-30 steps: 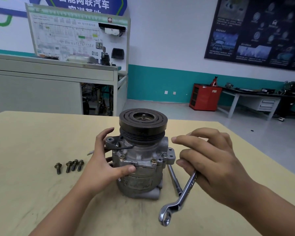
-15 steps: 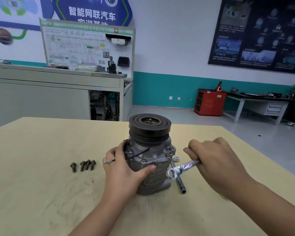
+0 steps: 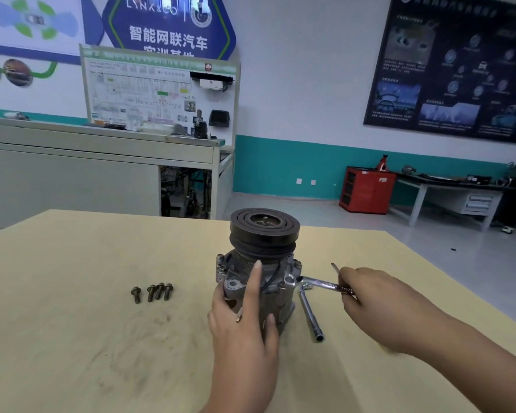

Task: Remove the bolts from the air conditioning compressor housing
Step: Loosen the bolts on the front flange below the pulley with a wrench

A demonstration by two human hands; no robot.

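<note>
The grey air conditioning compressor [image 3: 251,269] stands upright on the beige table [image 3: 72,338], its dark pulley [image 3: 264,229] on top. My left hand [image 3: 245,320] grips the near side of the housing, index finger stretched up its wall. My right hand [image 3: 370,299] holds a silver wrench [image 3: 319,284] whose far end sits on a bolt at the housing's right flange [image 3: 292,278]. Bolt heads [image 3: 297,265] show around the flange rim. Several removed bolts [image 3: 152,292] lie in a row to the left.
A chrome socket wrench [image 3: 310,314] lies on the table just right of the compressor, under the wrench. The table's right edge runs diagonally behind my right arm. Beyond are a grey cabinet [image 3: 102,174], a red tool cabinet [image 3: 367,189] and a workbench [image 3: 459,198].
My right hand swung the wrench from hanging down to level and set its end against the housing's right flange. My left hand shifted round the housing, which has turned. The view has pulled back.
</note>
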